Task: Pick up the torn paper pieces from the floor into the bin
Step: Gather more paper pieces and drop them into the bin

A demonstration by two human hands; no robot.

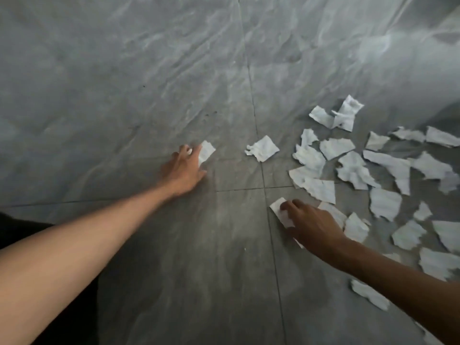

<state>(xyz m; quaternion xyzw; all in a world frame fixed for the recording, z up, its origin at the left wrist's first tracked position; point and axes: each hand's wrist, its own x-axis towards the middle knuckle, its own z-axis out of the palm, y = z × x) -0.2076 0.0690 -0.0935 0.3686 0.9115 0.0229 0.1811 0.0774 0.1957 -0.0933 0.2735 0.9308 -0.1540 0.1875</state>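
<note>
Grey tiles: the floor [174,270] is grey marbled stone tile with thin dark grout lines that cross between the two hands.
Dark cloth: a black patch [22,230] sits at the left edge just above the left forearm; what it is cannot be told.
Right hand [311,225]: reaches in from the lower right, palm down on the floor, its fingers [290,205] curled narrowly and pressing on a small white scrap [280,210] that lies flat beside a grout line; whether the scrap is pinched or only pressed cannot be told.
Under the right hand: more white paper shows at the wrist side and just behind the knuckles.
Left hand [184,170]: stretched farther out at the centre left, palm down, fingers [196,151] together and touching the near edge of a lone scrap [207,150]; the grip itself cannot be told.
Crumpled scrap [262,148]: lies alone on the floor between the left hand's scrap and the main scatter, touching neither hand.
Torn paper pieces [373,175]: white lined sheets, ragged at the edges, spread over the right side of the floor from the lower right corner up to mid-frame, some overlapping, all to the right of the vertical grout line.
Farthest pieces [346,113]: a small overlapping pair at the top of the scatter.
Far floor: bare tile with a pale sheen.
</note>
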